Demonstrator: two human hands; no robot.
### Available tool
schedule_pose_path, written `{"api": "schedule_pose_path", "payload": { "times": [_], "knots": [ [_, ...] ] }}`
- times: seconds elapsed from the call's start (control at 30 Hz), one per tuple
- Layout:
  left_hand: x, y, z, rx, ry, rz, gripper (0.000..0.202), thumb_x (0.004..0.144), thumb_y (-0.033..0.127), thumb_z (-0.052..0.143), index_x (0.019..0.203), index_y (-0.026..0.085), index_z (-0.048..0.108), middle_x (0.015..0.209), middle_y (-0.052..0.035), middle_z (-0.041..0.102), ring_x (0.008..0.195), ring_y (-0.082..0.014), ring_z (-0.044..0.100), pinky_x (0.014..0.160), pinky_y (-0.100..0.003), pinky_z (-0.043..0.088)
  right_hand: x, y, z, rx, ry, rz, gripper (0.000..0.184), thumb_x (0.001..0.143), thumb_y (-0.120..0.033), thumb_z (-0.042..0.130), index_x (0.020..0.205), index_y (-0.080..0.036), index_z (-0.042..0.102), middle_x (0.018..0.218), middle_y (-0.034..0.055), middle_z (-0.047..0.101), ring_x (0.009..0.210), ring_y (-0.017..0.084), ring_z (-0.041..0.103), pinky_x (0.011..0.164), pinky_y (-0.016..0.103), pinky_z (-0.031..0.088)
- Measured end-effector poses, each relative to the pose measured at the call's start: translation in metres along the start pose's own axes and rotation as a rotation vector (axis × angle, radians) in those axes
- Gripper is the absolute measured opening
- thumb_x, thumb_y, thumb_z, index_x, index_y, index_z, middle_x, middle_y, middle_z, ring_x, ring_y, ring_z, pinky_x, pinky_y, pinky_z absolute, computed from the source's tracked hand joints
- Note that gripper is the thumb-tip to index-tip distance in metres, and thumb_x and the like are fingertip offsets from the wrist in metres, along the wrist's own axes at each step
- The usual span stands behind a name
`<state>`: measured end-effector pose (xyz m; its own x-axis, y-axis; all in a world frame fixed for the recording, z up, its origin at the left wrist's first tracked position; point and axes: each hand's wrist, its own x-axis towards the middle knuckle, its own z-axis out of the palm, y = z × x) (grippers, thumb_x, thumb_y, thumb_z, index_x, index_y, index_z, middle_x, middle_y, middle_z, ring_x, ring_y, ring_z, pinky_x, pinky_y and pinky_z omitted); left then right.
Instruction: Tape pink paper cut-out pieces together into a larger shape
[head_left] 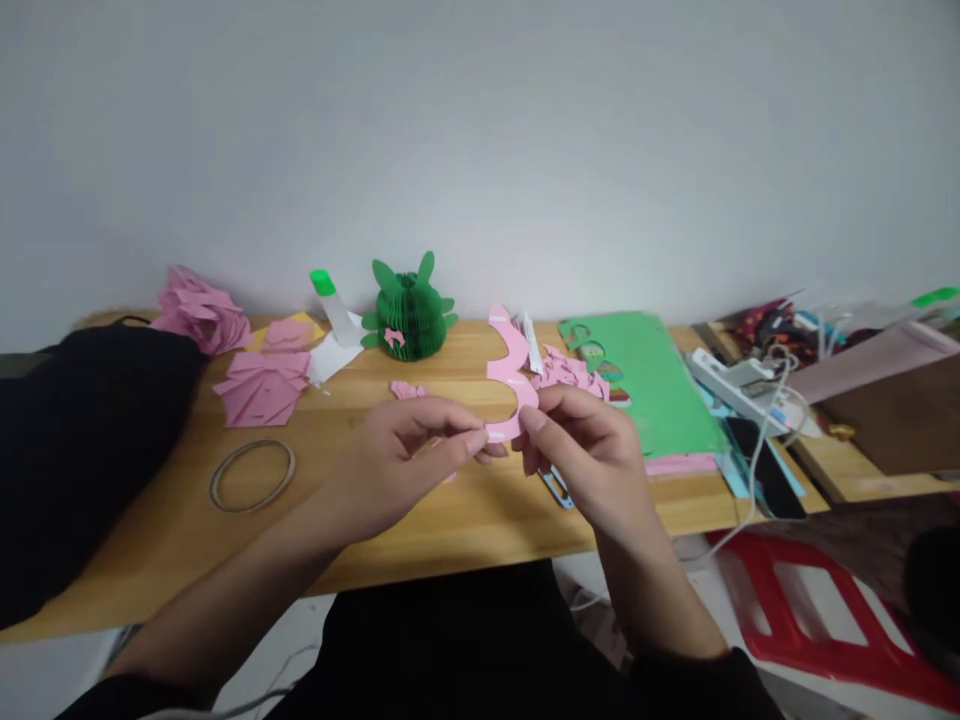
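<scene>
A pink paper cut-out (517, 350) with a wavy, 3-like outline stands upright between my hands, small whitish strips showing on it. My left hand (409, 455) pinches its lower left end between thumb and fingers. With thumb and fingers, my right hand (585, 445) grips its lower right edge. Behind them stands a green pleated paper figure (411, 315) with leaf-like pieces and a small pink bow. Small pink paper pieces (566, 370) lie behind my right hand, and a blue-handled tool (556, 488) is partly hidden below it.
Folded pink papers (266, 388), a glue stick (334, 305) and a ring-shaped roll (253, 476) lie to the left on the wooden table (330, 550). Green sheets (652, 390), a power strip (739, 385) and a phone (761, 465) are at right. A red stool (832, 610) stands below.
</scene>
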<state>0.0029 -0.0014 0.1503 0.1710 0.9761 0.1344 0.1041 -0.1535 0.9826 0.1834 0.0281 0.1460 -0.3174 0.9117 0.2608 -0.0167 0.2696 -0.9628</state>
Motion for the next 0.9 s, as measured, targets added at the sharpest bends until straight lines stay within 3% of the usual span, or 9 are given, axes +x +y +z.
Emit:
{"api": "schedule_pose_path", "payload": {
  "times": [0.03, 0.17, 0.3, 0.63, 0.73, 0.9],
  "knots": [
    [0.005, 0.002, -0.002, -0.013, 0.006, -0.002, 0.013, 0.085, 0.021, 0.062, 0.080, 0.020, 0.075, 0.079, -0.0005, 0.078, 0.074, -0.0149, 0.073, 0.061, -0.021, 0.056, 0.005, -0.001, 0.000, -0.029, 0.038, -0.045, 0.004, 0.087, -0.022, 0.065, 0.087, -0.019, 0.063, 0.067, -0.0051, 0.062, 0.049, 0.005, 0.054, 0.044, 0.016, 0.046],
    [0.023, 0.005, -0.005, -0.063, 0.096, 0.015, 0.013, 0.084, 0.019, 0.063, 0.079, 0.022, 0.074, 0.076, 0.0023, 0.078, 0.072, -0.0125, 0.073, 0.058, -0.016, 0.055, 0.019, -0.006, 0.000, -0.319, 0.231, -0.379, 0.031, 0.085, -0.011, 0.067, 0.112, -0.024, 0.060, 0.091, -0.0011, 0.065, 0.064, 0.008, 0.060, 0.054, 0.021, 0.051],
    [0.035, 0.008, -0.003, -0.036, 0.182, 0.056, 0.012, 0.083, 0.018, 0.065, 0.078, 0.023, 0.075, 0.074, 0.0034, 0.076, 0.071, -0.0104, 0.071, 0.065, -0.016, 0.056, 0.027, -0.014, -0.002, -0.669, 0.159, -0.615, 0.020, 0.086, -0.006, 0.065, 0.103, -0.017, 0.067, 0.091, 0.0036, 0.068, 0.077, 0.011, 0.064, 0.063, 0.023, 0.055],
    [0.034, 0.017, 0.004, 0.107, 0.332, 0.152, 0.015, 0.081, 0.015, 0.062, 0.074, 0.023, 0.073, 0.075, 0.0022, 0.077, 0.070, -0.0145, 0.072, 0.065, -0.022, 0.059, 0.030, -0.019, 0.000, -0.973, 0.179, -0.755, 0.015, 0.087, -0.006, 0.066, 0.100, -0.010, 0.071, 0.081, 0.0061, 0.072, 0.074, 0.013, 0.068, 0.067, 0.024, 0.056],
    [0.031, 0.018, 0.005, 0.230, 0.336, 0.193, 0.017, 0.082, 0.014, 0.061, 0.079, 0.023, 0.074, 0.078, 0.0036, 0.078, 0.071, -0.0131, 0.072, 0.058, -0.019, 0.055, 0.028, -0.019, 0.002, -1.022, 0.192, -0.785, 0.013, 0.088, -0.008, 0.066, 0.099, -0.012, 0.071, 0.080, 0.0050, 0.072, 0.072, 0.012, 0.069, 0.067, 0.023, 0.057],
    [0.025, 0.017, 0.006, 0.417, 0.326, 0.284, 0.017, 0.087, 0.015, 0.058, 0.082, 0.024, 0.073, 0.078, 0.0051, 0.077, 0.069, -0.0130, 0.071, 0.062, -0.022, 0.053, 0.025, -0.022, 0.001, -1.086, 0.181, -0.800, 0.013, 0.087, -0.009, 0.068, 0.097, -0.017, 0.071, 0.079, 0.0026, 0.073, 0.070, 0.013, 0.069, 0.063, 0.024, 0.057]
  ]
}}
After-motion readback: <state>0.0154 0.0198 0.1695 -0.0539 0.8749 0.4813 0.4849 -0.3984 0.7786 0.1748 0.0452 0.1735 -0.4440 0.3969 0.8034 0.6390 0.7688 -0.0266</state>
